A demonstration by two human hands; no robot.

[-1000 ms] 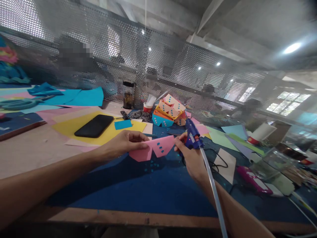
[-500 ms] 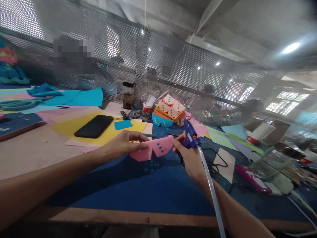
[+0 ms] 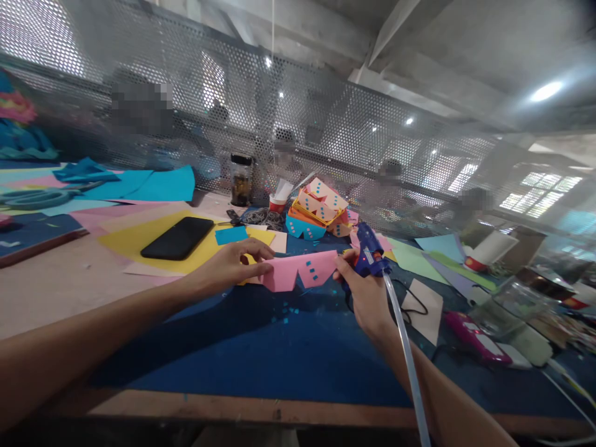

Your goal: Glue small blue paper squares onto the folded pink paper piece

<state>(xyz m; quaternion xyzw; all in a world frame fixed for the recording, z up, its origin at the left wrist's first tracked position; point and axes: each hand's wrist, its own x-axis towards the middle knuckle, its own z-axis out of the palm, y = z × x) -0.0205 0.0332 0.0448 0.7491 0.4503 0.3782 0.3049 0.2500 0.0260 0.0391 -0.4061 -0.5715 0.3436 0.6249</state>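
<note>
Between my hands, above the blue mat (image 3: 242,360), is a folded pink paper piece (image 3: 284,274) with a V-shaped notch and small blue squares on its right half. My left hand (image 3: 242,261) pinches its left end between thumb and fingers. The blue hot glue gun (image 3: 370,251) is in my right hand (image 3: 365,292), whose thumb and fingertip also grip the paper's right corner. A long clear glue stick (image 3: 407,354) trails from the gun's back. Loose blue paper squares (image 3: 286,312) lie on the mat below the paper.
Behind my hands, a yellow basket (image 3: 328,217) holds similar notched paper pieces. A black phone (image 3: 177,238) rests on yellow paper at left, near a lidded jar (image 3: 241,180). To the right are a magenta device (image 3: 477,338) and a clear container (image 3: 512,304). A perforated metal screen (image 3: 321,118) stands behind.
Both hands have shifted slightly right, carrying the pink paper and glue gun along. The paper's left part is now turned more level, and the loose squares show more fully.
</note>
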